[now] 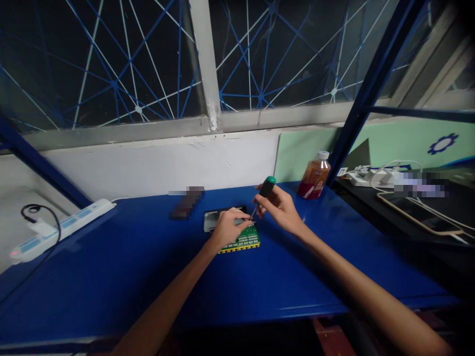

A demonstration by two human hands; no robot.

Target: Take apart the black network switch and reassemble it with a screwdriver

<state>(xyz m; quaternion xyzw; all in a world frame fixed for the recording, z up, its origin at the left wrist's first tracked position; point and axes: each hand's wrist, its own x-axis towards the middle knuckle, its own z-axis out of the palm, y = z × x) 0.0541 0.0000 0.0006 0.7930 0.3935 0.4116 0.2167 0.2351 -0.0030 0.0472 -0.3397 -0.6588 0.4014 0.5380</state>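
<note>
Head view: on a blue table [148,282], a green circuit board [249,239] is shown lying flat in the middle, its yellow edge strip [241,249] turned toward the wearer and running roughly left to right. Just behind it and to its left, a grey, dark-edged casing [210,221] is partly covered by the left hand [229,228]; whether board and casing are joined cannot be told.

A screwdriver [266,188] with a dark handle and a green end is gripped in the right hand [282,208], with the fingers and thumb closed around the handle. Its long axis is tilted, with the green end up and to the right, and the thin shaft slanting down and leftward to the far part of the board. There the shaft's lower end is met by the left fingertips, which are laid low over the board, thumb and forefinger close together; whether anything is pinched between them cannot be seen, nor whether the tip is touching the board. The board lies directly beneath the left fingers and below and to the left of the right fingers, so the left hand is the nearer.

Farther off, a bottle [313,179] is placed at the table's back right, and a power strip [70,225] at the left.
</note>
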